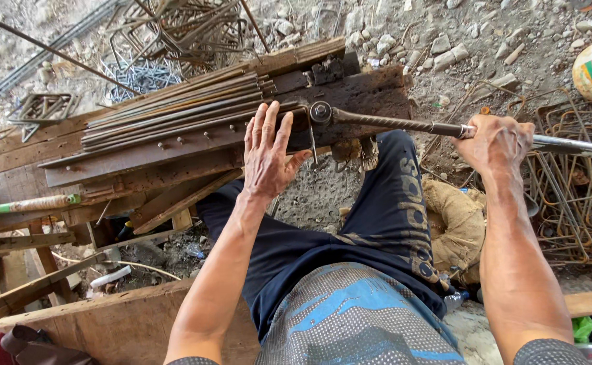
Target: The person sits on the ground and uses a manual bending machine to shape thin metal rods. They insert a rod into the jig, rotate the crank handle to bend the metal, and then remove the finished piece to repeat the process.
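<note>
At frame centre, the left hand [267,150] lies flat, fingers spread, grip open, pressing the rebar rods [174,111] on the wooden table [140,165]. The right hand [495,142] grips the bending lever [404,124] fully closed at right.

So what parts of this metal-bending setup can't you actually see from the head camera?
- Rod ends under the left hand: covered by the palm.
- Bending lever: its far end is cut off by the right edge, and the right hand covers the part it grips.
- Wooden bench: its underside is lost in shadow.
- Stirrup pile: too tangled to count.
</note>
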